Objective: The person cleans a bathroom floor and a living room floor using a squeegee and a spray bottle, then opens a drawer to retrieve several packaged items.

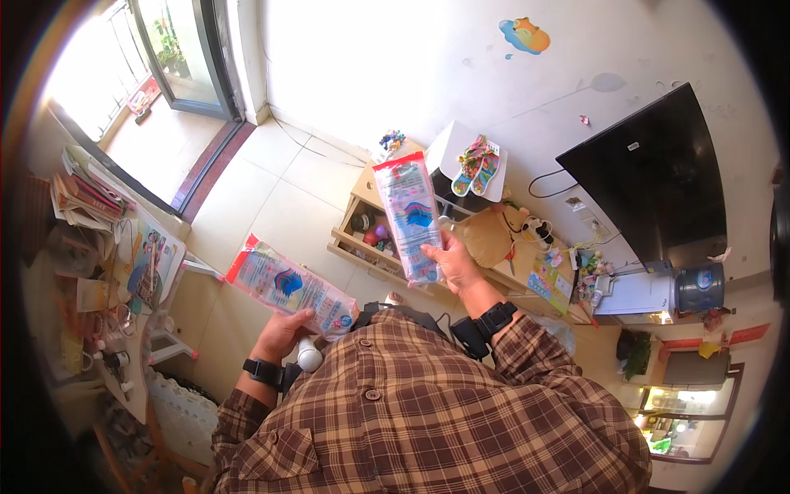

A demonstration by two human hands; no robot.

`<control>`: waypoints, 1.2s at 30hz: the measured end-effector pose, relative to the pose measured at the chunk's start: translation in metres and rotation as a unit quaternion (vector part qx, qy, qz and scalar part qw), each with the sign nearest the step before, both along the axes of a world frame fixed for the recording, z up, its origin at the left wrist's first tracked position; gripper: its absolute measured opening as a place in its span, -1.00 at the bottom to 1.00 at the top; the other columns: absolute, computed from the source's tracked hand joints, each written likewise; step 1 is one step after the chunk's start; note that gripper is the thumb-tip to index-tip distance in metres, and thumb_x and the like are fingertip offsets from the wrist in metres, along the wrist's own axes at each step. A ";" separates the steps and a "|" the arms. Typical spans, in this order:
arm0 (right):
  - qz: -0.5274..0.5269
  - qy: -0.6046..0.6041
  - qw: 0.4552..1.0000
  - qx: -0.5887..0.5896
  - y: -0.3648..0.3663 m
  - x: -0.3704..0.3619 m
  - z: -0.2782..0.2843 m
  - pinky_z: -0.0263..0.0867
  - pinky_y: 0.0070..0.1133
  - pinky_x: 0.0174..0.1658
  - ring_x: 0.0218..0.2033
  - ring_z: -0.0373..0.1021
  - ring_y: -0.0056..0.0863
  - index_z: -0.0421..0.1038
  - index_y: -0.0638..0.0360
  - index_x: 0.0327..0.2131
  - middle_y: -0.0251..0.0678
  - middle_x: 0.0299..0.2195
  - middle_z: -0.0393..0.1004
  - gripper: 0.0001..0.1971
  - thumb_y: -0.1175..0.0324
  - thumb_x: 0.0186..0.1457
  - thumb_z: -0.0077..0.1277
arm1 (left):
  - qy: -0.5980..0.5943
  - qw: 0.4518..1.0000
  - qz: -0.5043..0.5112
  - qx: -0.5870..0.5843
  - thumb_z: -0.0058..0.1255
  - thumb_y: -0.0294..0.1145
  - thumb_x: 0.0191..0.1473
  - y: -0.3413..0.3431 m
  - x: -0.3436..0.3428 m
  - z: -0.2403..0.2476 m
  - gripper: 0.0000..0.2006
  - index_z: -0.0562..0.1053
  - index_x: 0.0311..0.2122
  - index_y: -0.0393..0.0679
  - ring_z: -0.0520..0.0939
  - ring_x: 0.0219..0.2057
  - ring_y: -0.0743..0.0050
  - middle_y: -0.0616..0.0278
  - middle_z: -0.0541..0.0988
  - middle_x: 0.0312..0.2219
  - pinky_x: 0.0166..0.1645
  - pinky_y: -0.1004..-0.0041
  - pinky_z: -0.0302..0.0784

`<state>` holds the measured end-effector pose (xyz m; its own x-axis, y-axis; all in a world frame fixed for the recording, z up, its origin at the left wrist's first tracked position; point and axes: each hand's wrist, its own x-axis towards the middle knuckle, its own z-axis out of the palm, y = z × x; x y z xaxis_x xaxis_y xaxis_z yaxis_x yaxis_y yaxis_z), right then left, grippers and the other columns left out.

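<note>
My left hand (281, 333) is closed on the lower end of a flat, long plastic packet (288, 288) with a red top edge and a blue printed pattern. This packet slants up to the left in front of my body. A similar packet (406, 210), also red-edged with a blue print, stands nearly upright in my right hand (457, 262), its thumb laid across the packet's lower part. What the packets contain cannot be made out. Beside my left wrist is a white rounded object (309, 356). The two packets are held apart, with tiled floor showing between them.
An open drawer (355, 239) of a wooden cabinet, holding small items, lies beyond the right packet. Colourful flip-flops (476, 171) rest on a white box. A black television (658, 181) hangs at right. Left is a cluttered desk (169, 276); a glass door (185, 58) stands ajar.
</note>
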<state>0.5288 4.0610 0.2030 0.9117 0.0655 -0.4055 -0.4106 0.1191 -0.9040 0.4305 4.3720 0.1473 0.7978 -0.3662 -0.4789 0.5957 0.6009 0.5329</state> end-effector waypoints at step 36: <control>0.163 0.139 0.805 0.553 0.011 0.000 0.034 0.01 -0.77 -0.66 -0.82 0.11 -0.76 0.13 0.16 -0.32 -0.47 -0.73 0.12 -0.64 0.03 0.07 -0.32 | 0.019 1.000 -0.015 -0.001 -0.06 -0.52 -0.10 0.007 0.007 0.006 -0.60 0.21 -0.09 -0.24 0.44 -0.18 0.27 0.14 0.39 -0.20 -0.08 0.33 0.36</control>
